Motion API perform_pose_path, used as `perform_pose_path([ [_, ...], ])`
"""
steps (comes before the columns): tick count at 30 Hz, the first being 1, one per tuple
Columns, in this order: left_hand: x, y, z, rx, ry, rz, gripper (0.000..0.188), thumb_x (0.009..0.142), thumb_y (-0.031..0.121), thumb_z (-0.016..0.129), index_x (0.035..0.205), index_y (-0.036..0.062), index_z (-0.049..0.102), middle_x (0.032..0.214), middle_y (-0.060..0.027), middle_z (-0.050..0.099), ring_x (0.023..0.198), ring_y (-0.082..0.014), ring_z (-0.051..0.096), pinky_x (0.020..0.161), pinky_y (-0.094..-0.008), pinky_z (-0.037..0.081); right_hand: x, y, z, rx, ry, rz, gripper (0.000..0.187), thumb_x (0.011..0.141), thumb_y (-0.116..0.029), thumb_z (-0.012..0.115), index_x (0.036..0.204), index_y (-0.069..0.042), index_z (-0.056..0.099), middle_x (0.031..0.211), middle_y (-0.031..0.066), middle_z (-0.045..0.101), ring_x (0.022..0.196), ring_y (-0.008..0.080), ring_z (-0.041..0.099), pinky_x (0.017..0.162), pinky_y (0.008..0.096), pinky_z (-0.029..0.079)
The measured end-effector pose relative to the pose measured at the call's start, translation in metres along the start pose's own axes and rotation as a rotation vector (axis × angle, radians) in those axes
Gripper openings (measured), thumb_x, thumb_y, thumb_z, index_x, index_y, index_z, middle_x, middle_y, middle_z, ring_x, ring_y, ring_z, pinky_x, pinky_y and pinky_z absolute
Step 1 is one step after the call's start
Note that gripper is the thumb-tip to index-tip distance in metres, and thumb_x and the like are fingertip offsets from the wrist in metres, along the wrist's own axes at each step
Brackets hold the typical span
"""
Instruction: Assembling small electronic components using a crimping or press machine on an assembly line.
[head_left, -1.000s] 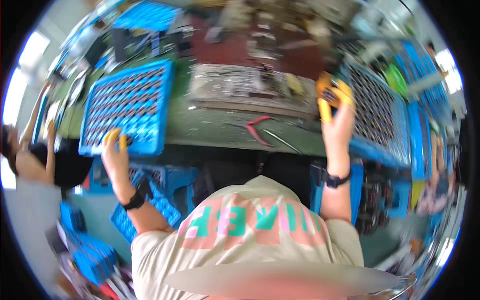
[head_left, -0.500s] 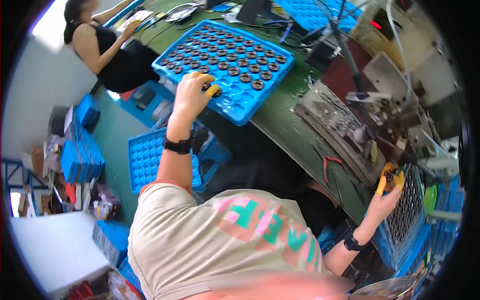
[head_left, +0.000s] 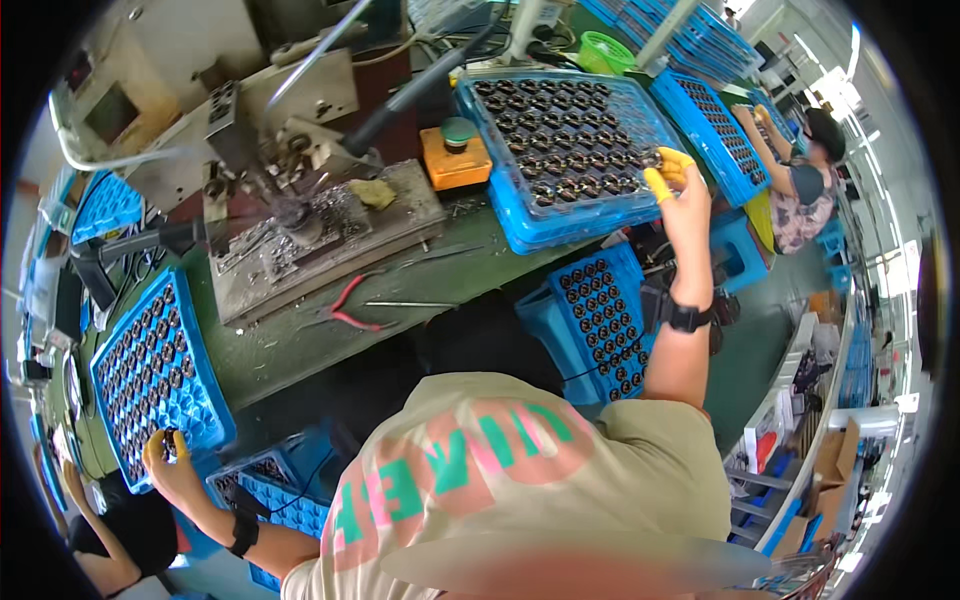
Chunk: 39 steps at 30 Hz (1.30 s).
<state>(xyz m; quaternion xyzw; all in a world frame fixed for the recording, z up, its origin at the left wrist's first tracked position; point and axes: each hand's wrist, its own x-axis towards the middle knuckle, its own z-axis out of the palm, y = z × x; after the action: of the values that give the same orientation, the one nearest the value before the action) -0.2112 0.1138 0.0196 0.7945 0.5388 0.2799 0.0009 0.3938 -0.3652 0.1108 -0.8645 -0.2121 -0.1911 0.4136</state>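
My left hand (head_left: 172, 478), with yellow finger covers, is at the near edge of the left blue tray (head_left: 205, 405). Its thumb and fingers close on a small round dark part (head_left: 171, 439). Similar parts fill rows of that tray, and the pockets nearest me show bare blue. At the right end of a clear-topped stack of blue trays (head_left: 540, 235), my right hand (head_left: 683, 200), also in yellow finger covers, pinches another small round part (head_left: 651, 160). Several rows of such parts lie in the stack's top tray.
Between the trays stands a metal press (head_left: 300, 215) with scrap on its bed. An orange button box (head_left: 455, 160) sits beside it, red-handled pliers (head_left: 348, 306) before it. Another filled blue tray (head_left: 640, 345) is below the table edge. Co-workers sit at left and far right (head_left: 800, 195).
The view has swung to the right. My right hand has moved from beside the orange box to the stack's right end. My left hand stays at the left tray, closed on a part.
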Motion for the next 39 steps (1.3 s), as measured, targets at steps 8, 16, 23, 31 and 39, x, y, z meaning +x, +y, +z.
perform_pose_path([
  [8,0.001,0.04,0.003,-0.218,0.019,-0.097,0.034,0.092,0.016,0.072,0.124,0.0059,0.067,0.104,-0.0072,0.069,0.079,-0.0135,0.068,0.068,-0.0272,0.053,0.034,0.097,-0.028,-0.214,-0.325,0.001,0.031,0.09,-0.008,0.068,0.12,-0.003,0.068,0.113,0.0181,0.07,0.108,0.0288,0.065,0.095,0.0357,0.048],
  [16,0.004,0.06,0.02,-0.349,-0.04,-0.005,0.04,0.09,0.006,0.072,0.129,0.0091,0.064,0.105,-0.0067,0.063,0.079,-0.0109,0.063,0.062,-0.0239,0.052,0.025,0.096,-0.021,-0.082,-0.309,-0.005,0.034,0.09,-0.01,0.068,0.124,-0.005,0.067,0.117,0.0151,0.069,0.114,0.0279,0.062,0.099,0.0352,0.045],
  [23,0.01,0.085,0.054,-0.523,-0.056,-0.003,0.042,0.087,0.006,0.076,0.128,0.0087,0.066,0.094,-0.0014,0.064,0.069,-0.004,0.051,0.057,-0.0192,0.042,0.021,0.091,-0.003,-0.331,-0.08,0.031,0.031,0.087,-0.011,0.069,0.118,-0.017,0.07,0.117,0.0122,0.068,0.113,0.0337,0.062,0.096,0.0412,0.046],
  [31,0.003,0.096,0.057,-0.516,-0.042,0.002,0.043,0.085,0.0,0.076,0.127,0.0081,0.067,0.097,0.0004,0.054,0.067,-0.0035,0.045,0.056,-0.0185,0.037,-0.004,0.03,0.014,-0.539,-0.035,-0.381,0.028,0.086,-0.005,0.064,0.106,-0.022,0.075,0.116,0.0065,0.066,0.118,0.0321,0.056,0.105,0.0474,0.033],
  [39,0.001,0.093,0.054,-0.48,-0.078,0.053,0.046,0.083,0.002,0.078,0.127,0.0076,0.065,0.107,-0.0063,0.058,0.08,-0.0114,0.056,0.065,-0.0235,0.05,-0.02,0.011,0.016,-0.675,0.039,-0.368,0.023,0.088,-0.004,0.062,0.104,-0.016,0.075,0.113,0.0093,0.067,0.114,0.0323,0.059,0.104,0.046,0.038],
])
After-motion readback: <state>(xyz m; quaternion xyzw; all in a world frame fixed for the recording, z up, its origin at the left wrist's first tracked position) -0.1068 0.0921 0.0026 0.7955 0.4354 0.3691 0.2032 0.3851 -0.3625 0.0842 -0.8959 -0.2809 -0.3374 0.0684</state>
